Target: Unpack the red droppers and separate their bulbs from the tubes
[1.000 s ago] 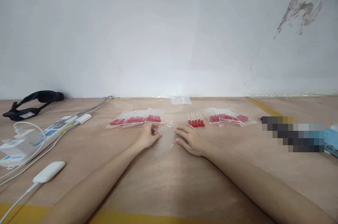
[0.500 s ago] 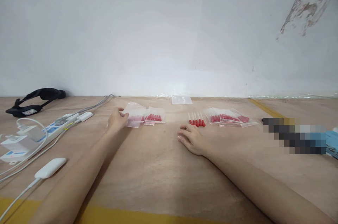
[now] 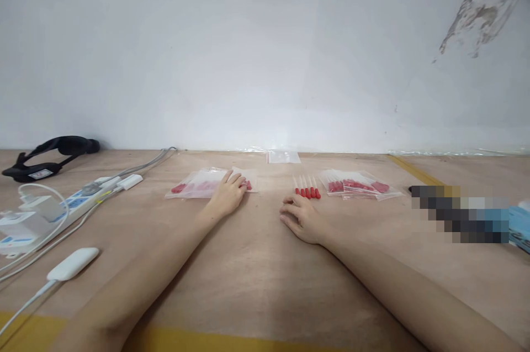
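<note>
Clock ref. = view centre. L hand (image 3: 227,195), approx. 8 o'clock, lies palm down over L bags (image 3: 196,183) of red-ended pcs; fingers slightly apart, contact w/ plastic can't be confirmed. R hand (image 3: 304,220), 5 o'clock, rests on tabletop (image 3: 256,280), fingers loosely bent, thumb apart from index. Five loose droppers (image 3: 307,193), red ends nearest, just beyond its fingertips, 4 o'clock. R bags (image 3: 358,185) betw. 3 & 4. Black headset (image 3: 77,145), 9 o'clock: white label (image 3: 40,174), print illegible.

Left fingers (image 3: 236,179) over bags (image 3: 197,184); right fingers (image 3: 291,209) near red-ended tubes (image 3: 307,193).
</note>
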`<state>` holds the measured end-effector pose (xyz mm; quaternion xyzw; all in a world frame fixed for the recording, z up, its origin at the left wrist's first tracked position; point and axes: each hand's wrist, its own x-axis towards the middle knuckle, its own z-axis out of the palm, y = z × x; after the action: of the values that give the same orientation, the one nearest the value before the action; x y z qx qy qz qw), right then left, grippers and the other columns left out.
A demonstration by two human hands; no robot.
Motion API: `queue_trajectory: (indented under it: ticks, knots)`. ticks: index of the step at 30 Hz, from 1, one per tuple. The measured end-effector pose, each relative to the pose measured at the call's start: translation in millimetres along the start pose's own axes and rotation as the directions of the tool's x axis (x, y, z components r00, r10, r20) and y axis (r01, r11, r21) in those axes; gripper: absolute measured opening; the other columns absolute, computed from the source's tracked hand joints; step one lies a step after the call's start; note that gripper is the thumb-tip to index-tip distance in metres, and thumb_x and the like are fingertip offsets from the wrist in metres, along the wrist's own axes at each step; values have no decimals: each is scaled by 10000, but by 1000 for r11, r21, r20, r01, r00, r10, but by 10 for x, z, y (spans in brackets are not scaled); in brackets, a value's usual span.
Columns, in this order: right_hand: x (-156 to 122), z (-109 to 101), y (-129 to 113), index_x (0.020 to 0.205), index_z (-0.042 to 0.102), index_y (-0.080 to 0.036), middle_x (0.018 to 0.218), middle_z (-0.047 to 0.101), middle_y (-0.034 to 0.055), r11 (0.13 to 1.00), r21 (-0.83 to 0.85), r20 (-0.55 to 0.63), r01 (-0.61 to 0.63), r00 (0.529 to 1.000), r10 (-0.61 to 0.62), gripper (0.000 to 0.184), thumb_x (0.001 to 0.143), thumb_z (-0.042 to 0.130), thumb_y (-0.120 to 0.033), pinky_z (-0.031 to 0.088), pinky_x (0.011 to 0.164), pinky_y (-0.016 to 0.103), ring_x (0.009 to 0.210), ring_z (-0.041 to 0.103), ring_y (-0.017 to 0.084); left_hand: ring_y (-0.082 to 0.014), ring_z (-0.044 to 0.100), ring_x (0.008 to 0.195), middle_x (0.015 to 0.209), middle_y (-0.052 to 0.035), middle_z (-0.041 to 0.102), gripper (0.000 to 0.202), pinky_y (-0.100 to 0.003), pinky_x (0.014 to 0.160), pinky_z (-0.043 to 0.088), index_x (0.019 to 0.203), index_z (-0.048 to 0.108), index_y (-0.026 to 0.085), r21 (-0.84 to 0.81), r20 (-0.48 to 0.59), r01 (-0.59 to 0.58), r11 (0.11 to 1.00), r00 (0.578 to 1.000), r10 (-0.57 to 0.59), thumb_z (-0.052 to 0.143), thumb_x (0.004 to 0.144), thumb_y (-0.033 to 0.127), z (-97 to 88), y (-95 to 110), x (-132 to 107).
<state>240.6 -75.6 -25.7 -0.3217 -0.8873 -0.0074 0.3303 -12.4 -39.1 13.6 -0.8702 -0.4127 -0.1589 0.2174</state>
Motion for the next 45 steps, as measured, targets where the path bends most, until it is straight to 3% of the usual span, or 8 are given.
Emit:
queue_trajectory:
  ticks: [4,9,13,17,25,32,38,45]
  knots:
    - [-7,-56,25,866,594,-192,939,554,80,999,-46,-17,-13,1000,13,155,816,456,-243,398,743,342,873,507,186,-199,521,997,970,-53,633,268,-439,1003,254,866,642,214,-81,8,23,996,1000,-23,387,839,139,125,81,45]
    - [-5,-43,85,869,602,-205,828,595,59,984,-145,-94,-105,991,92,145,802,478,-238,362,740,349,811,504,199,-176,573,901,953,-39,649,263,-349,861,413,893,646,212,-337,-46,48,940,997,-68,390,874,269,198,462,96]
    - [-1,-17,109,899,592,-207,838,603,53,978,-165,-103,-125,989,109,150,774,511,-228,345,739,342,823,510,205,-164,580,887,948,-45,644,259,-298,813,447,913,638,190,-481,-81,43,876,992,-93,399,874,284,210,691,115]
    - [9,-12,100,898,583,-200,844,598,48,981,-150,-108,-120,989,105,151,763,517,-209,334,726,327,816,510,196,-155,587,839,886,-39,650,254,-301,793,455,865,654,193,-578,-59,76,812,989,-135,414,870,277,174,703,104]
    - [48,30,94,782,641,-225,784,572,28,989,-145,-143,-14,990,-7,182,817,464,-203,280,669,282,746,476,139,-173,588,850,890,-38,645,89,-309,767,479,693,682,197,-774,55,237,586,949,-311,627,718,262,225,686,121]
    - [105,40,80,829,667,-286,817,594,13,960,-256,-164,111,974,-157,196,812,493,-197,237,712,305,775,453,132,-157,596,804,854,-40,646,36,-284,751,478,635,663,170,-861,88,247,445,934,-347,677,648,200,285,684,140]
    - [153,59,9,749,644,-225,751,604,19,918,-390,-145,70,980,-136,183,827,479,-225,218,727,326,789,441,148,-167,600,808,851,-40,645,55,-299,766,474,637,666,170,-860,111,274,430,924,-367,706,611,196,258,685,137]
    - [160,31,-1,718,607,-192,774,618,11,911,-396,-108,114,980,-169,187,832,459,-175,223,745,323,773,446,135,-192,569,929,964,-60,619,89,-332,833,449,684,676,179,-781,91,274,561,939,-332,614,708,237,177,705,135]
